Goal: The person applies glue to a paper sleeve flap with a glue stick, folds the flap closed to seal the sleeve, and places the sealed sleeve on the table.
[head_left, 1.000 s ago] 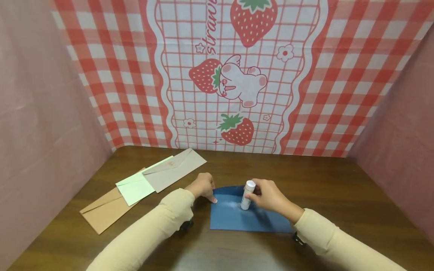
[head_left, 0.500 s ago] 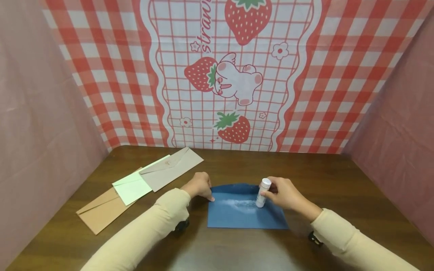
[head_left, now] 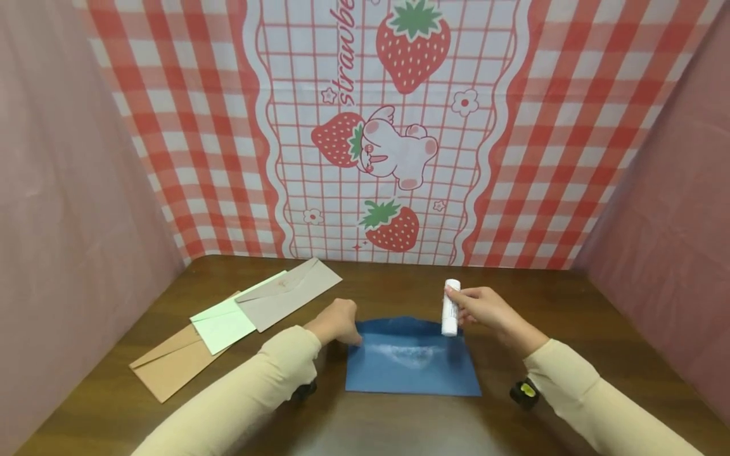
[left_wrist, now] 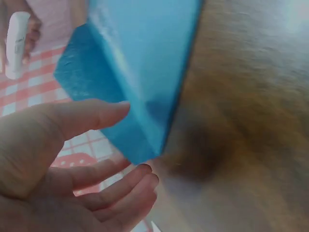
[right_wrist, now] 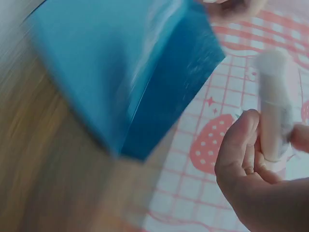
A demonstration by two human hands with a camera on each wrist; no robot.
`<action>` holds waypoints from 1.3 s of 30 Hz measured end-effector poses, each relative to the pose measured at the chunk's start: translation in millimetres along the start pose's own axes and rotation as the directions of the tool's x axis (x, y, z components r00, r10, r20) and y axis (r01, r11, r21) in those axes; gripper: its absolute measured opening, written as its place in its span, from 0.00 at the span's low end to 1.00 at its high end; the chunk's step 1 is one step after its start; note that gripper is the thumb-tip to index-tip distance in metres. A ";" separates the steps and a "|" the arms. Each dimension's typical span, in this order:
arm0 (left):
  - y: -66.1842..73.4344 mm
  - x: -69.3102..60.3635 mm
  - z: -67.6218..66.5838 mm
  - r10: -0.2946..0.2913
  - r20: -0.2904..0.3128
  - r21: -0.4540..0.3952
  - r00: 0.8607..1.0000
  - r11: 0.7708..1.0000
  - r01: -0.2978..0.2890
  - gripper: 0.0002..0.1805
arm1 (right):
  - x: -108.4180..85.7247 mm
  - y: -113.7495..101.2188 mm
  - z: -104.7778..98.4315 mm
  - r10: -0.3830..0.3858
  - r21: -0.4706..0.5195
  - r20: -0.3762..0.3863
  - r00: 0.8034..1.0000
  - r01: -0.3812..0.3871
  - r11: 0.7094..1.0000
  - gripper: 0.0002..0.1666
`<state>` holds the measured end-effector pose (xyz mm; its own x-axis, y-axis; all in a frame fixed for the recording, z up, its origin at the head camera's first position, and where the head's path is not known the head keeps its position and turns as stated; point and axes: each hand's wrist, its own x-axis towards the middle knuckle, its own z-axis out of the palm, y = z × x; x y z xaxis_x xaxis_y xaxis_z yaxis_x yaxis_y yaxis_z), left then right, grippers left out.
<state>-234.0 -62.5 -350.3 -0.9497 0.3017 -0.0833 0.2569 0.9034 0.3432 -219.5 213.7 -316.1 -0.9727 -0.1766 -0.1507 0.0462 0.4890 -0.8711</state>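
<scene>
A blue envelope [head_left: 413, 375] lies on the table before me with its flap [head_left: 407, 326] unfolded toward the far side. Whitish smears mark the envelope along the flap's fold. My left hand [head_left: 338, 322] holds the envelope's left edge near the fold; in the left wrist view its thumb [left_wrist: 104, 113] lies over the near face, with the index fingertip partly hidden at the flap's corner. Above the flap's right end, my right hand [head_left: 489, 311] grips a white glue stick [head_left: 450, 307] between thumb and fingers, lifted off the paper.
Left of the hands, a grey envelope [head_left: 291, 294], a pale green envelope [head_left: 222, 324] and a tan envelope [head_left: 171, 364] overlap on the brown wooden table [head_left: 542, 304]. A red-and-white strawberry cloth [head_left: 393, 158] hangs behind, with pink cloth on both sides.
The glue stick moved right along the envelope, then rose off it and tilted the other way in my right hand. The white smear has grown to the right. My left hand stays at the left edge.
</scene>
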 end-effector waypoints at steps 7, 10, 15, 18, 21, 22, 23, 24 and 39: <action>6.1 -0.8 -12.2 0.145 -0.025 -0.115 0.989 0.982 -0.147 0.19 | 43.7 -4.3 14.8 0.032 0.522 0.301 0.953 -0.193 0.831 0.27; 9.2 -1.0 -13.8 0.204 -0.065 -0.133 0.977 0.968 -0.211 0.13 | 56.9 1.2 22.6 0.020 0.457 0.377 0.926 -0.204 0.866 0.26; 8.5 -3.3 -8.8 0.235 -0.100 -0.172 0.967 0.953 -0.249 0.08 | 66.8 23.9 35.6 0.065 0.257 0.512 0.856 -0.225 0.940 0.26; 7.8 -4.3 -9.9 0.205 -0.112 -0.182 0.972 0.958 -0.223 0.08 | 63.4 26.7 43.8 0.100 0.167 0.540 0.836 -0.223 0.960 0.26; 9.2 -4.4 -12.1 0.192 -0.116 -0.181 0.974 0.961 -0.211 0.07 | 54.4 21.8 50.3 0.141 0.092 0.534 0.833 -0.224 0.970 0.25; 10.4 -4.7 -12.4 0.193 -0.115 -0.182 0.974 0.960 -0.212 0.07 | 52.1 21.7 52.1 0.146 0.081 0.530 0.835 -0.221 0.972 0.25; 11.7 -4.9 -12.0 0.201 -0.111 -0.184 0.973 0.958 -0.219 0.06 | 49.7 21.4 54.0 0.156 0.075 0.522 0.839 -0.227 0.971 0.24; 13.0 -5.4 -10.8 0.211 -0.104 -0.184 0.972 0.956 -0.227 0.06 | 46.7 21.3 56.0 0.153 0.074 0.514 0.844 -0.221 0.973 0.24; 38.0 8.4 22.5 0.267 0.210 -0.317 0.941 0.929 -0.193 0.07 | 37.9 20.4 52.4 0.074 0.138 0.543 0.836 -0.176 0.975 0.21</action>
<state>-228.2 -18.8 -359.0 -0.7871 0.5891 -0.1829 0.3655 0.6843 0.6310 -243.6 172.2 -364.1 -0.6863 -0.5756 -0.4446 0.2476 0.3899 -0.8869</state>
